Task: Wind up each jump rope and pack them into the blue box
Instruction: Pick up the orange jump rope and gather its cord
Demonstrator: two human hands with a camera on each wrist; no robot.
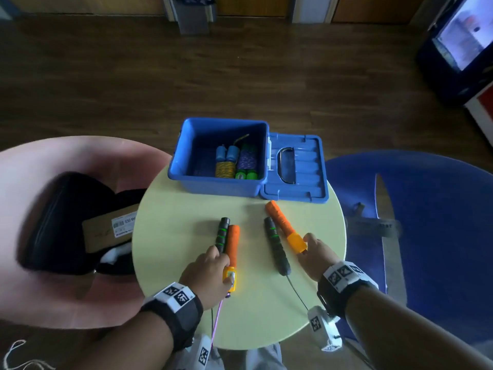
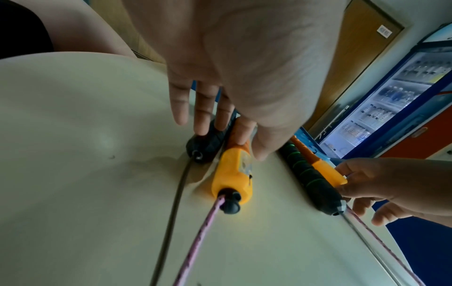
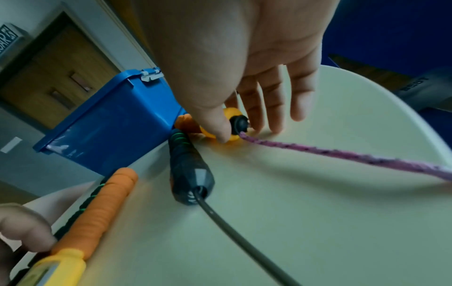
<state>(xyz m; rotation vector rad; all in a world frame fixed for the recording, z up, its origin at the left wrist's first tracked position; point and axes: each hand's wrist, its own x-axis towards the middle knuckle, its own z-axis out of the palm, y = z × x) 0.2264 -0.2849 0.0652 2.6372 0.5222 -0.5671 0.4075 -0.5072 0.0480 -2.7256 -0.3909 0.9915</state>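
The open blue box (image 1: 178, 145) stands at the table's far edge and holds two wound ropes, one with blue handles (image 1: 226, 154) and one with green handles (image 1: 246, 174). On the round table (image 1: 170, 225) lie two orange handles and two black-and-green handles. My left hand (image 1: 222, 265) lays straight fingers (image 2: 203, 116) over the left black handle (image 1: 222, 233) and left orange handle (image 1: 232, 241), thumb beside its yellow end (image 2: 229, 174). My right hand (image 1: 305, 245) pinches the yellow end (image 1: 294, 241) of the right orange handle (image 1: 278, 217). The right black handle (image 1: 277, 249) lies untouched.
The box lid (image 1: 314, 161) lies open to the box's right. A pink rope (image 3: 342, 154) and a black cable (image 3: 244, 241) trail off the table's near edge. A pink chair (image 1: 66, 161) with a black bag (image 1: 53, 222) stands left, a blue chair (image 1: 426, 209) right.
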